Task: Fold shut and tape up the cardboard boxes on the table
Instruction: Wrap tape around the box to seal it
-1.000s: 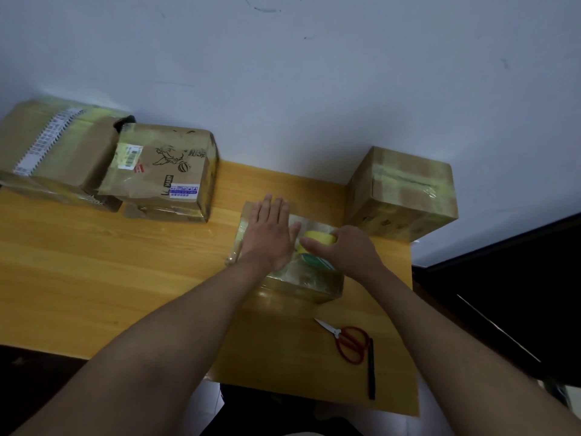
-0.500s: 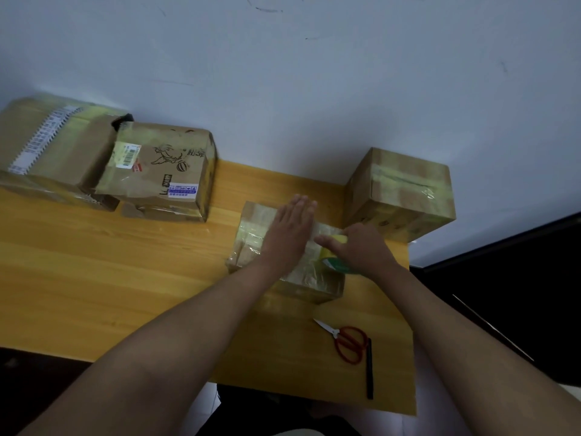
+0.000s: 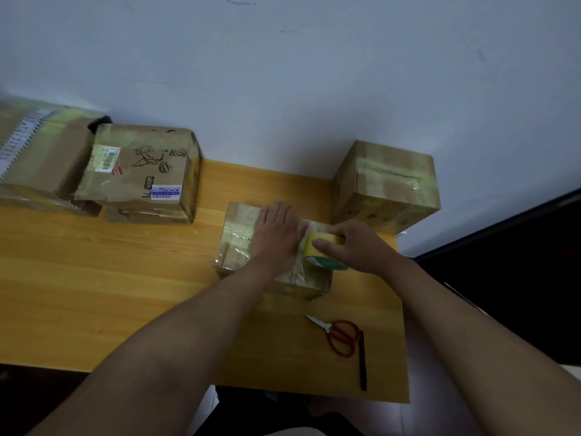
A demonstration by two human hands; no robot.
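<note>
While tape is laid: taping step.
Left hand (image 3: 276,232): spread flat on box (image 3: 239,243).
Right hand (image 3: 358,247): gripping tape roll (image 3: 320,250).
Next: probably cut; scissors (image 3: 341,336) nearer than the hands.

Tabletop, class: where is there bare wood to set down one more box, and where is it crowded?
Free: the wide stretch of table in front of the printed box, left of the small box. Crowded: the right end, with both hands, the tape roll, the cube box, scissors and pen.

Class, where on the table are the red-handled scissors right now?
In the head view, the red-handled scissors lie near the wooden table's front right corner, beside a black pen, in front of the small box being taped.
</note>
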